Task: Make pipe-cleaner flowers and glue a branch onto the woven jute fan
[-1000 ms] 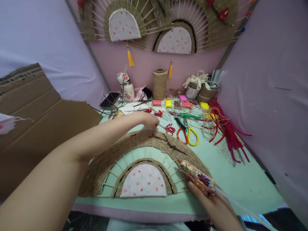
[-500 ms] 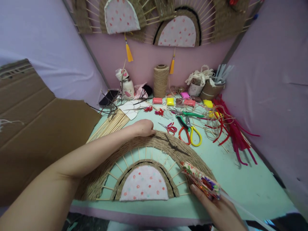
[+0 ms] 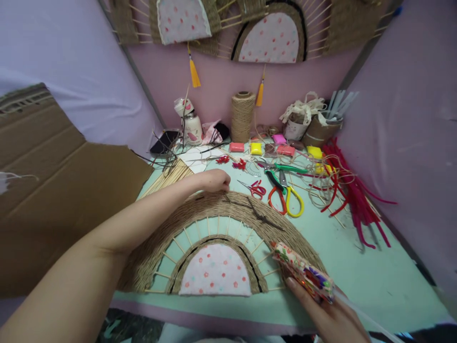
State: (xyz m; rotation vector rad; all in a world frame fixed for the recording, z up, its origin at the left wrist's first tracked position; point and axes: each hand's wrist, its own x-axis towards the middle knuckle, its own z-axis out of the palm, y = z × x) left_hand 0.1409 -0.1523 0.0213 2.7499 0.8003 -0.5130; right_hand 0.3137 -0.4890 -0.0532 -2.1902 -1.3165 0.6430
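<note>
A woven twine fan (image 3: 296, 240) with thin wooden spokes lies on the table around a half-round white cloth panel (image 3: 214, 271) with red dots. Dark twigs (image 3: 263, 218) rest on its upper band. My left hand (image 3: 215, 180) is closed at the top edge of the band, over the end of a twig; what its fingertips pinch is too small to make out. At the lower right, my right hand (image 3: 321, 305) is wrapped round a flower-patterned glue gun (image 3: 303, 271), its tip pointing left over the fan's right side.
Scissors with red handles (image 3: 257, 189), orange-and-yellow-handled scissors (image 3: 285, 195) and green-handled pliers (image 3: 291, 167) lie behind the fan. Further back stand a twine spool (image 3: 243, 116) and pots. Red strips (image 3: 360, 205) are at the right, cardboard (image 3: 71, 200) at the left.
The view has shifted slightly. My left hand has stayed closed at the fan's top edge, moving a little left along it. My right hand still holds the glue gun in much the same place.
</note>
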